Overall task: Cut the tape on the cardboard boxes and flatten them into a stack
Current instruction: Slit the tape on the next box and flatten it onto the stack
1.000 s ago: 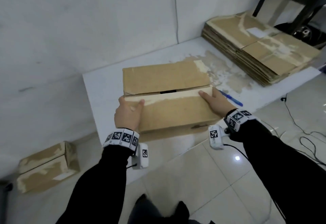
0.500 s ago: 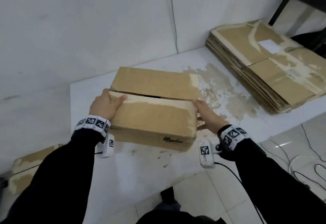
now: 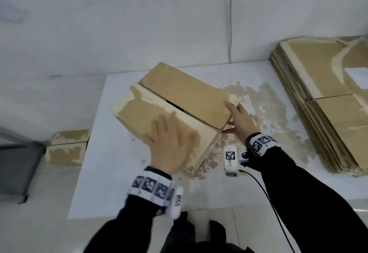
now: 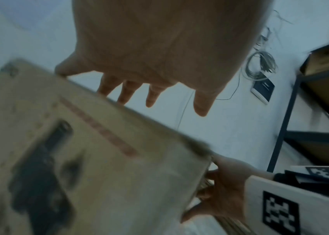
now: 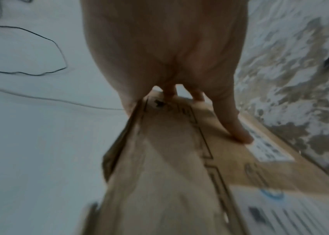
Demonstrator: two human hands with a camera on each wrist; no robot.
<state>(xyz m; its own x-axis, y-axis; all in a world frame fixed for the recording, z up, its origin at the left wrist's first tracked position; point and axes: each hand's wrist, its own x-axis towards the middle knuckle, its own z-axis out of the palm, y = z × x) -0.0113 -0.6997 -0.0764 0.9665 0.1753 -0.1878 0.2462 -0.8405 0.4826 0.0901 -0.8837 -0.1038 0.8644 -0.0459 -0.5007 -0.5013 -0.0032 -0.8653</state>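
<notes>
A brown cardboard box (image 3: 185, 93) lies at a slant on the white table (image 3: 111, 173). Its two top flaps meet at a seam with a dark slit and pale torn patches. My left hand (image 3: 171, 139) lies flat on the near flap with its fingers spread and straight. In the left wrist view those fingers (image 4: 127, 93) reach over the box edge (image 4: 99, 159). My right hand (image 3: 240, 121) presses against the box's right end, fingers up at the top corner and thumb low. The right wrist view shows straight fingers (image 5: 234, 127) along the printed box side (image 5: 169, 159).
A tall stack of flattened boxes (image 3: 328, 113) fills the table's right side. Another taped box (image 3: 66, 149) stands on the floor to the left, beside a grey object (image 3: 18, 163). Worn brown patches mark the table by the box. A cable runs from my right wrist.
The box has turned from square-on to a slant. My left hand has left the box's left end and now lies on top. The right hand stays at the right end.
</notes>
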